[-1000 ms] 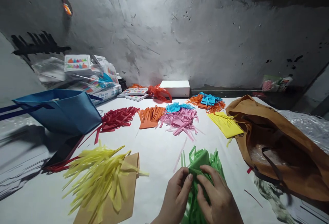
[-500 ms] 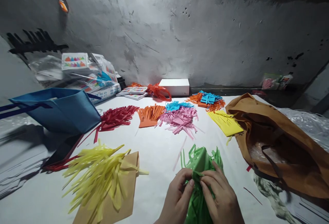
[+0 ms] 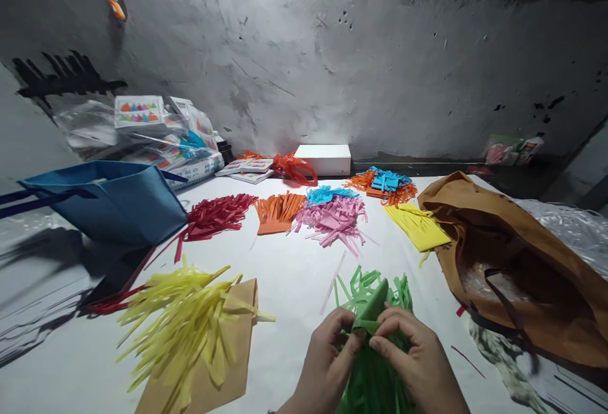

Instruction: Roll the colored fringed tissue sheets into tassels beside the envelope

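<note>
A green fringed tissue-paper tassel [image 3: 375, 373] lies on the white table in front of me, its cut strips spreading both away from me and toward me. My left hand [image 3: 327, 351] pinches the uncut middle band between thumb and fingers. From the other side, my right hand [image 3: 413, 347] grips the same band with thumb and forefinger. A folded flap of green paper stands up between the two hands. To the left, a yellow fringed tassel [image 3: 190, 319] rests on a brown paper sheet [image 3: 244, 357], apart from both hands.
Dark red [image 3: 213, 216], orange [image 3: 278, 214] and pink fringed paper [image 3: 332, 218] lie across the middle. A blue bag [image 3: 114, 205] stands left, an open brown bag [image 3: 517, 262] right, beside yellow fringed paper [image 3: 418, 227]. A white box [image 3: 323, 161] sits against the wall.
The green flap has tilted right and shows more. My right hand's fingers have drawn back and curled in, its thumb still at the band. My left hand has barely moved.
</note>
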The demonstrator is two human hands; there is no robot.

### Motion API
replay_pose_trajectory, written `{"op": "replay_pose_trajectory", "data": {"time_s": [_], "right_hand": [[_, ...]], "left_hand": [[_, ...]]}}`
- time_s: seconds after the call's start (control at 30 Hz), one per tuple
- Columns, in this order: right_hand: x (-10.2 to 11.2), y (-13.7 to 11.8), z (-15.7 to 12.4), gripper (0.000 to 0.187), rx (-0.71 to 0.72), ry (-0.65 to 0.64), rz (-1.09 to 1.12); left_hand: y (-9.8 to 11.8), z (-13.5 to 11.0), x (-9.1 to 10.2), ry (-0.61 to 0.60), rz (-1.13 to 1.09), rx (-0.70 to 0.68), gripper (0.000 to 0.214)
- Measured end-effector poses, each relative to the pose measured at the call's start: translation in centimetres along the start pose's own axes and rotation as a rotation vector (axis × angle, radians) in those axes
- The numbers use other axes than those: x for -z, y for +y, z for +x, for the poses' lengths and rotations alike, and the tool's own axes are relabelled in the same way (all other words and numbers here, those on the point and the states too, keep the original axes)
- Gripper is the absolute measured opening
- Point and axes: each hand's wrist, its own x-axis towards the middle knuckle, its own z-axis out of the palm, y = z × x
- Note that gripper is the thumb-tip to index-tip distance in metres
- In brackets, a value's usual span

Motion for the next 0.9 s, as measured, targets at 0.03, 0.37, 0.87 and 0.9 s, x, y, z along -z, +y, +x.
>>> {"op": "replay_pose_trajectory", "data": {"time_s": [0.03, 0.37, 0.87, 0.9], "right_hand": [[0.1, 0.0, 0.0, 0.02, 0.024, 0.031, -0.047], [-0.2, -0.8, 0.7, 0.041, 0.642, 0.131, -0.815], [4.8, -1.5, 2.9, 0.036, -0.411, -0.028, 0.136], [5.0, -0.8, 2.6, 0.038, -0.456, 0.027, 0.208]], "left_hand": [[0.1, 0.0, 0.1, 0.003, 0.066, -0.026, 0.027], [1.0, 0.6, 0.5, -0.004, 0.635, -0.441, 0.014], [-0.9, 0.9, 1.7, 0.101, 0.689, -0.628, 0.052], [-1.0, 1.0, 1.9, 0.102, 0.686, -0.612, 0.05]]}}
